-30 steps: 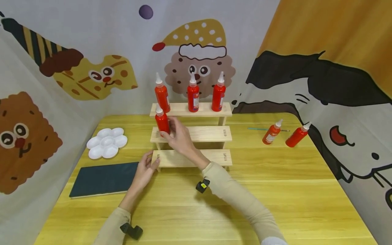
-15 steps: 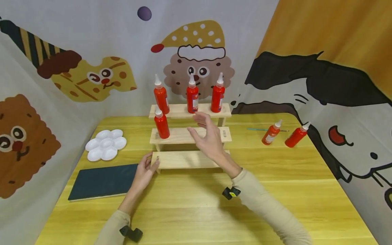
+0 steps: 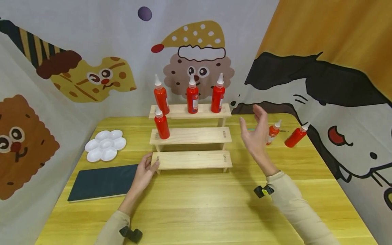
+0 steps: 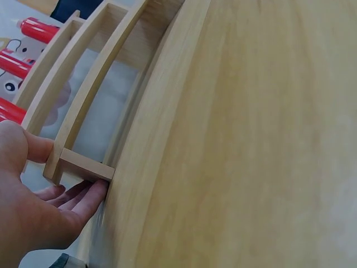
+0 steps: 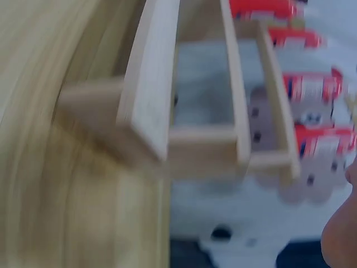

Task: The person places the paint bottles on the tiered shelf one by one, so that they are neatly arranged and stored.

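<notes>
A three-tier wooden display rack (image 3: 191, 160) stands on the table. My left hand (image 3: 144, 172) grips the left end of its lowest step; in the left wrist view the thumb (image 4: 39, 149) is at the board and the fingers lie by the leg. Three red paint bottles with white nozzles stand on the top step, the middle one (image 3: 192, 98) among them. Another red paint bottle (image 3: 162, 126) stands at the left of the middle step. My right hand (image 3: 256, 134), empty with fingers spread, hovers right of the rack, partly covering a red paint bottle (image 3: 273, 132) on the table.
Farther right stands another red paint bottle (image 3: 295, 137). A thin paintbrush (image 3: 284, 131) lies behind the right-hand bottles. On the left are a white flower-shaped palette (image 3: 106, 145) and a dark flat board (image 3: 102, 183). A cartoon-printed cloth (image 3: 122, 30) hangs around the table.
My right hand has let go of the paint bottle on the middle step and moved right, past the rack's end. My left hand has stayed on the lowest step.
</notes>
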Available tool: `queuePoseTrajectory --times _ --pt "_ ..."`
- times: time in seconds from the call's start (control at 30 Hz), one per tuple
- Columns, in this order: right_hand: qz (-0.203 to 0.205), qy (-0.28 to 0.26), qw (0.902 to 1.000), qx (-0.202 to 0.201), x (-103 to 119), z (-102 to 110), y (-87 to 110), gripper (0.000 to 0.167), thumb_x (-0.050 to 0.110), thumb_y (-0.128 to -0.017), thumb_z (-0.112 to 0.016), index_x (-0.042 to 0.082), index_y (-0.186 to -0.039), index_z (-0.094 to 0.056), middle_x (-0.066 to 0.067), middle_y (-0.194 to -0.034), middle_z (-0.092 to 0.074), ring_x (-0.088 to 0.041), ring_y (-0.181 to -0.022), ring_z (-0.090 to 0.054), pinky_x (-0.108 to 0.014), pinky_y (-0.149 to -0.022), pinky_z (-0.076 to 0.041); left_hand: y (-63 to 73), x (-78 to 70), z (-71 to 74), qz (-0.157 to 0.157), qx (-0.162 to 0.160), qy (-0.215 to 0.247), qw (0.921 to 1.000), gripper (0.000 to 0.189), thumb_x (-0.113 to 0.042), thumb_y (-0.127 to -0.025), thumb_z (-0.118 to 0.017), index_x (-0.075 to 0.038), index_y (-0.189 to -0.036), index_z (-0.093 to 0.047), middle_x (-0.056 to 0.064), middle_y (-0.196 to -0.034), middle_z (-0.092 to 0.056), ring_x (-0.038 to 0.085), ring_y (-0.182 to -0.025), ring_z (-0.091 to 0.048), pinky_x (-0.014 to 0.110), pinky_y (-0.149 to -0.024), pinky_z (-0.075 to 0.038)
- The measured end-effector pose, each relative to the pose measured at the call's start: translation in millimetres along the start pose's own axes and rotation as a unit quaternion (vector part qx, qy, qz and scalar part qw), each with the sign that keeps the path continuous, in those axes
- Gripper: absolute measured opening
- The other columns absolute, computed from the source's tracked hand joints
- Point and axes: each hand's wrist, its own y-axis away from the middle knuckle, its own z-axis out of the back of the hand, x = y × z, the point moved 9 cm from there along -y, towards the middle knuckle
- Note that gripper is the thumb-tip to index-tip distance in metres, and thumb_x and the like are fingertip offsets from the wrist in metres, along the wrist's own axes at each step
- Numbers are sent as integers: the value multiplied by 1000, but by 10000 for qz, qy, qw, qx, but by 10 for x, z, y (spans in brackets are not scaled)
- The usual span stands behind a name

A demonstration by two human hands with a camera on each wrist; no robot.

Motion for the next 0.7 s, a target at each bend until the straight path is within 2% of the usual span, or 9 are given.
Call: queuePoseTrajectory --times 0.2,0.33,0.43,0.53,0.63,0.7 --pt "-626 496 9942 -722 -539 459 -79 65 14 -93 -73 3 -148 -40 -10 -152 -45 -23 -142 -40 -34 -119 -33 8 -14 -9 -26 72 -153 9999 62 -22 -107 -54 -1 -157 -26 28 -151 -46 42 -134 -53 35 -96 -54" --pt "-1008 893 9859 -990 -833 693 -54 71 20 -94 -73 8 -152 -34 -7 -157 -39 -19 -145 -36 -27 -119 -28 6 -24 -9 -19 81 -88 9999 61 -21 -107 -54 -1 -157 -26 28 -150 -46 42 -133 -54 34 -95 -54" --pt "-1393 1154 9786 -976 -1037 794 0 75 25 -95 -71 9 -155 -30 -9 -158 -36 -21 -146 -34 -28 -121 -27 5 -25 -4 6 77 -42 10000 60 -20 -107 -54 -2 -157 -26 27 -150 -47 41 -134 -54 31 -95 -54" --pt "-1962 1268 9690 -801 -1239 827 82 79 27 -94 -70 11 -157 -25 -12 -159 -33 -23 -148 -32 -31 -123 -25 3 -16 0 24 77 -10 10000 60 -20 -107 -54 -2 -157 -27 26 -150 -47 40 -134 -54 29 -94 -53" --pt "-2426 1296 9602 -496 -1418 808 176 82 27 -94 -69 11 -158 -20 -15 -159 -31 -27 -147 -32 -39 -123 -26 7 -9 3 20 71 28 10000 60 -19 -106 -54 -2 -157 -27 27 -150 -47 40 -134 -54 29 -94 -54" --pt "-2594 1300 9564 -342 -1531 785 233 82 25 -93 -69 9 -157 -20 -20 -157 -33 -32 -144 -35 -45 -121 -29 12 -7 7 -4 59 50 10000 60 -19 -106 -54 -2 -157 -27 27 -150 -48 40 -134 -54 28 -93 -54"
